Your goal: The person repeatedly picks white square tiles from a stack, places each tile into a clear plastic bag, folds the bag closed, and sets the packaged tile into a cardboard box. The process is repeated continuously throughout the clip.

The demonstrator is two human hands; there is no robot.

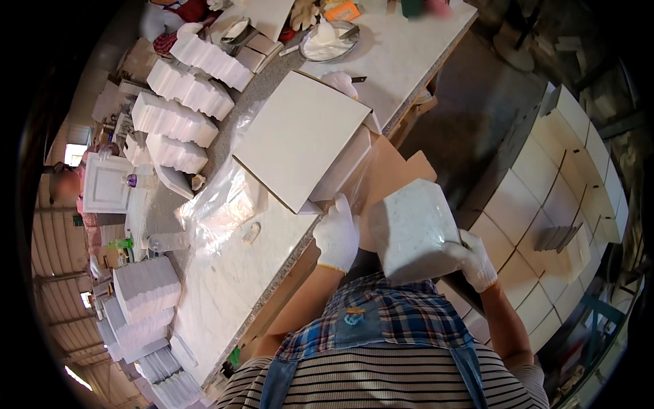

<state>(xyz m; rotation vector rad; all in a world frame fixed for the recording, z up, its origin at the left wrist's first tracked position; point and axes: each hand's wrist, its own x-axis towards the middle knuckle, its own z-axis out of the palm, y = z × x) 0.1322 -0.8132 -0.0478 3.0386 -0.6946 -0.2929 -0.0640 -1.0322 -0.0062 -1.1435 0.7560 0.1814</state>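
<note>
My right hand (475, 259), in a white knit glove, grips the lower right edge of a pale grey-white marble-like block (415, 228). The block is tilted in front of my apron, and its smooth surface shines. My left hand (338, 235), also gloved, is at the near corner of a white cardboard box (303, 136), fingers stretched up beside its open side. Inside that side a pale flat-faced piece (347, 163) shows. A brown cardboard flap (398, 180) stands between the box and the block.
Rows of stacked white tiles (180, 112) line the table's far left. Clear plastic film (221, 201) lies beside the box. A metal bowl (329, 42) with white contents stands beyond it. Many white boxes (524, 204) are stacked at right. Another person (88, 184) holds a framed panel at left.
</note>
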